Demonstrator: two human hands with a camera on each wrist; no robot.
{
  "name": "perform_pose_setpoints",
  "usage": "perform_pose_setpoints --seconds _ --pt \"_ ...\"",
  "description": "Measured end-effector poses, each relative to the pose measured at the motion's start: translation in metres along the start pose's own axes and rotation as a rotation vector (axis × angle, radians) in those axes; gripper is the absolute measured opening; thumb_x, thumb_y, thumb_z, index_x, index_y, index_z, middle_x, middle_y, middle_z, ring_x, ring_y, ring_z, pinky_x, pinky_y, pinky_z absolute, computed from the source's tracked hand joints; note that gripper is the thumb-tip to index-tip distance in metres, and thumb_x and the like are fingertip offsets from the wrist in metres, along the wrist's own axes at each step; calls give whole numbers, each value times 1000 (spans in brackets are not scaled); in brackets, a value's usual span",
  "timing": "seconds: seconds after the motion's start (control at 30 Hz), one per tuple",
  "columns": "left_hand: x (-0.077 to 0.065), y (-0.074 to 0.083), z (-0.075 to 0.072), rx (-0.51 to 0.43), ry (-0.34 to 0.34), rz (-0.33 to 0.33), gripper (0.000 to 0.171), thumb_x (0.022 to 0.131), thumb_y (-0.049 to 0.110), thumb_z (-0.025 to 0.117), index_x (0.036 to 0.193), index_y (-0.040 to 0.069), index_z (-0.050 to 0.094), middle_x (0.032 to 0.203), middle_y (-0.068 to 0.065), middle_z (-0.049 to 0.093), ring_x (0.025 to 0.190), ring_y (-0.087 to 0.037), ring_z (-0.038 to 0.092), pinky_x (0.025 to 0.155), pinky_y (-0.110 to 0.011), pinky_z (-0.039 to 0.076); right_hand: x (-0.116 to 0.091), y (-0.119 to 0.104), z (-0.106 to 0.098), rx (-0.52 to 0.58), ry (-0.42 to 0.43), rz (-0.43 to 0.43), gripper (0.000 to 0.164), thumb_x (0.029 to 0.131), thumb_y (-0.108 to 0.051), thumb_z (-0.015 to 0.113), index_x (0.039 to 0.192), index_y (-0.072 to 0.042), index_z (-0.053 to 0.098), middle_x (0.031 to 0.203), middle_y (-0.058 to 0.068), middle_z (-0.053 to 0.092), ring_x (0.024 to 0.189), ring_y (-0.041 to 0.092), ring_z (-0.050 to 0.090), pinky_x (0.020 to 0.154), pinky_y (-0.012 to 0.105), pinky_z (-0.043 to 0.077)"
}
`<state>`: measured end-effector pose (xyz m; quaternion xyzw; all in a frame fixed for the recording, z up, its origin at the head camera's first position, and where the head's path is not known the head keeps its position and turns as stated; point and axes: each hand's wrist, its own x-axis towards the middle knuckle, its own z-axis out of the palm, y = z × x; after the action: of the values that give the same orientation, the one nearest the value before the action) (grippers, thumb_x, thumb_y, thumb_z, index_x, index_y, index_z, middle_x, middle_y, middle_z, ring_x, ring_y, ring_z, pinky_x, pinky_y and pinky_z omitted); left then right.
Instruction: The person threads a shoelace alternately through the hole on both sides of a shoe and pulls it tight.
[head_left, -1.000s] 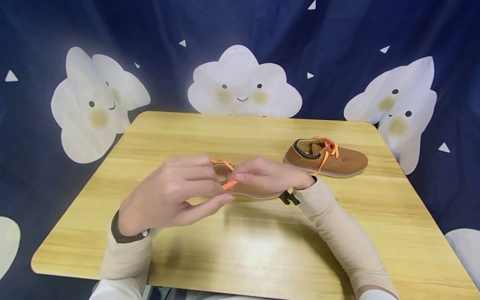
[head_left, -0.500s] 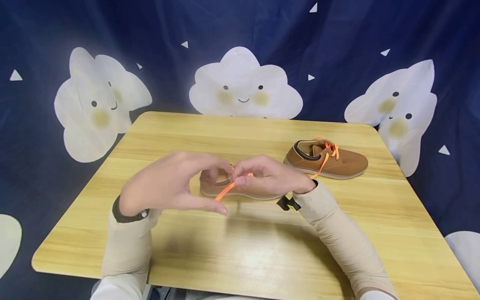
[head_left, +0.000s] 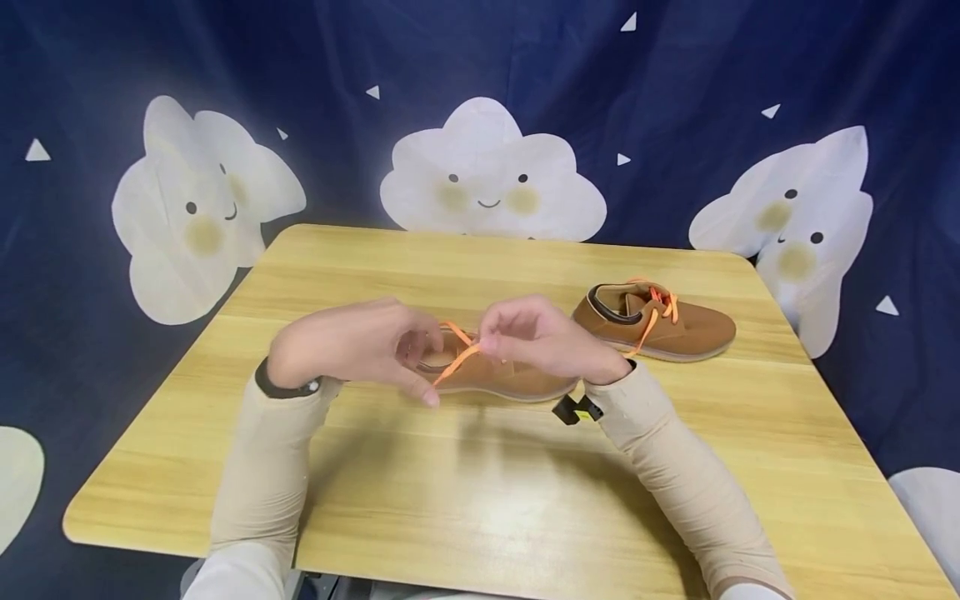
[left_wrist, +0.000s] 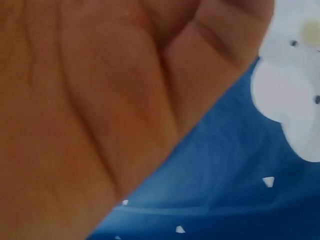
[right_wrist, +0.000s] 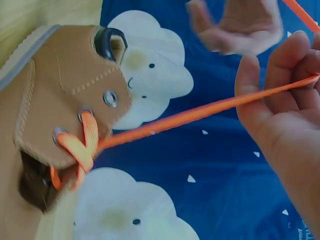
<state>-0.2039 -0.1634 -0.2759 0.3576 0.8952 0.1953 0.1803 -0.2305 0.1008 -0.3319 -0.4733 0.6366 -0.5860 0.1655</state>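
Observation:
A brown shoe (head_left: 528, 382) with an orange shoelace (head_left: 459, 363) sits mid-table, its toe to the right and partly hidden by the hands. Above its front my right hand (head_left: 551, 342) pinches the lace between thumb and fingers. In the right wrist view the lace (right_wrist: 200, 113) runs taut from the crossed lacing near the eyelets to the right hand (right_wrist: 285, 107). My left hand (head_left: 352, 342) hovers over the heel side, thumb and fingers spread apart beside the lace's loose end. The left wrist view shows only the left palm (left_wrist: 100, 100).
Another brown shoe (head_left: 693, 327), its orange lace tied, stands further back on the right of the wooden table (head_left: 480, 492). A small black clip (head_left: 576, 409) hangs at the right wrist. Behind the table is a dark blue curtain (head_left: 330, 50) with white clouds.
My left hand has opened off the lace and drawn back to the left. The right hand has lifted slightly with the lace, whose loose end now shows between the hands.

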Motion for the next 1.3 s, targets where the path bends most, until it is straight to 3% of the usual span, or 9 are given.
perform_pose_setpoints --seconds 0.07,0.2,0.3,0.47,0.73,0.93,1.07,1.17,1.3 --pt "9 -6 2 -22 -16 -8 37 77 49 88 99 25 71 73 6 60 64 -10 55 60 -29 46 -1 -1 -3 23 -5 10 23 100 -11 67 93 10 64 85 -8 66 78 13 56 73 28 50" --pt "31 -12 11 36 48 17 25 84 35 86 99 21 72 74 6 62 64 -11 55 60 -28 46 -4 -6 -8 30 -11 2 21 104 -10 60 96 9 59 85 -3 67 80 14 61 75 29 54" --pt "48 -15 20 124 102 -1 22 86 30 84 97 16 70 74 6 62 65 -10 53 61 -26 45 -6 -12 -12 14 45 0 18 107 -11 53 99 5 57 83 1 65 78 18 63 76 31 56" --pt "65 -17 32 164 98 -33 14 86 21 82 91 15 69 70 7 56 62 -9 50 57 -25 41 -11 -18 -21 -65 168 21 9 103 -9 60 99 -3 66 82 0 64 77 21 59 75 30 52" --pt "74 -17 38 215 138 8 12 88 13 77 80 16 68 70 6 54 65 -11 49 58 -26 40 -15 -20 -36 -118 217 82 10 97 -4 67 100 -5 76 95 -1 74 82 13 59 73 27 50" --pt "77 -18 40 224 154 48 15 86 4 72 78 16 68 71 6 55 67 -12 50 60 -26 41 -15 -18 -40 -191 254 173 8 97 -7 69 100 -2 75 95 0 72 59 8 48 67 24 49" --pt "77 -18 41 234 164 67 17 85 2 70 78 17 68 73 6 58 69 -13 53 62 -27 44 -11 -10 -43 -235 255 227 12 102 -8 62 104 1 70 94 3 67 57 7 56 71 25 53" --pt "77 -17 41 233 166 74 17 85 2 70 78 17 68 74 6 59 70 -13 53 62 -27 44 -6 0 -43 -337 254 250 13 105 -8 58 105 1 68 92 6 63 64 11 61 75 29 57" --pt "77 -17 42 228 175 93 19 84 -1 69 77 16 67 73 5 57 69 -13 52 61 -26 43 -1 13 -39 -497 219 275 13 106 -9 55 104 -2 66 97 11 62 64 14 51 71 30 53"
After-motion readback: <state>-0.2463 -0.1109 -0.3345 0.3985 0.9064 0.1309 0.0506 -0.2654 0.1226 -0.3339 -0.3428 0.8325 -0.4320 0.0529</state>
